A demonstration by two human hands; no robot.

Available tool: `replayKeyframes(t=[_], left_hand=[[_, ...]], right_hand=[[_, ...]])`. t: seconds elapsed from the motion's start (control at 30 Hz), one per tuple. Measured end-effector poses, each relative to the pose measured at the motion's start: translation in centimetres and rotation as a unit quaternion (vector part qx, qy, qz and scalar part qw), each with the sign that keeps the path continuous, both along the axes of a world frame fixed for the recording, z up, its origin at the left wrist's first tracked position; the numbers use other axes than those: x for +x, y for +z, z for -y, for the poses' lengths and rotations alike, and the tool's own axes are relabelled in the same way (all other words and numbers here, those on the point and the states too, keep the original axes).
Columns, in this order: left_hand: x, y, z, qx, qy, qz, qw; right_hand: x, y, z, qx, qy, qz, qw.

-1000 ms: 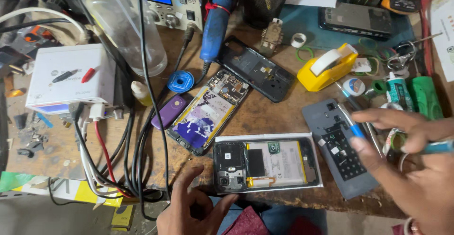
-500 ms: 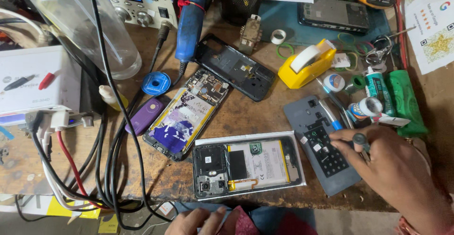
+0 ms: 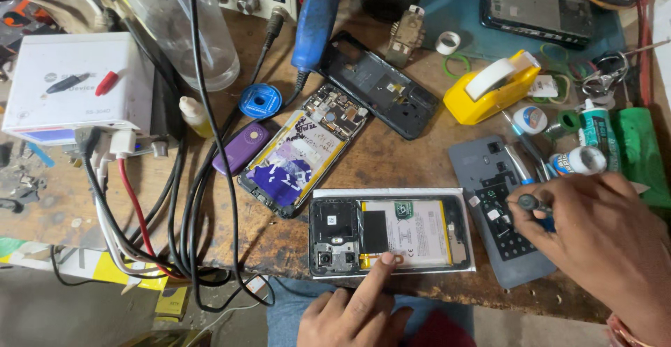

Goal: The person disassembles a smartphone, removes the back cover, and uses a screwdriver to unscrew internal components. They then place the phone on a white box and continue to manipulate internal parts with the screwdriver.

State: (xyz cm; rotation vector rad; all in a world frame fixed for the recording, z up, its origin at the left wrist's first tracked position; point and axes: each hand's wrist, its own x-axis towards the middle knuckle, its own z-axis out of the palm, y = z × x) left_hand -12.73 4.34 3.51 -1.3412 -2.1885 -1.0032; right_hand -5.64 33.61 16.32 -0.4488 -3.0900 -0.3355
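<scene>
Pressing one finger of my left hand (image 3: 353, 305) on the open phone (image 3: 391, 234) at six o'clock on the worktop (image 3: 419, 158). My right hand (image 3: 601, 235), at four o'clock, has its grip closed on a small screwdriver (image 3: 529, 202) over the grey mat (image 3: 500, 207).

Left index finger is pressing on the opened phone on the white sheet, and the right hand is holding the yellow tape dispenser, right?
Not quite. In the head view the left hand does press its index finger on the opened phone, but the right hand pinches a small screwdriver over the grey mat. The yellow tape dispenser sits untouched further back.
</scene>
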Motion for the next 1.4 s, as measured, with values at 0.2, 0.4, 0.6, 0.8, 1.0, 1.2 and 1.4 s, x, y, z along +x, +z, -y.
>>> replayKeyframes(t=[0.2, 0.4, 0.6, 0.8, 1.0, 1.2, 1.4], left_hand=[[0.3, -0.2, -0.8, 0.032, -0.002, 0.000, 0.999], [0.6, -1.5, -0.6, 0.064, -0.011, -0.042, 0.997], [-0.2, -2.6, 0.9, 0.163, 0.015, -0.036, 0.986], [-0.5, -2.5, 1.3, 0.159, 0.007, -0.009, 0.987], [-1.0, -2.8, 0.9, 0.163, -0.009, -0.020, 0.986], [-0.9, -2.9, 0.9, 0.142, 0.002, -0.012, 0.990], [-0.7, -2.7, 1.0, 0.139, -0.006, 0.020, 0.990]], right_hand=[[-1.2, 0.0, -0.2, 0.029, -0.080, 0.045, 0.995], [-1.4, 0.2, 4.8, -0.313, 0.249, -0.196, 0.895], [-4.3, -1.7, 10.3, -0.355, 0.335, -0.183, 0.853], [-5.4, -1.1, 11.1, -0.338, 0.360, -0.168, 0.853], [-5.8, -0.8, 11.0, -0.282, 0.421, -0.155, 0.848], [-5.4, 0.0, 10.7, -0.191, 0.427, -0.103, 0.878], [-4.6, -1.3, 9.2, -0.309, 0.380, -0.132, 0.862]])
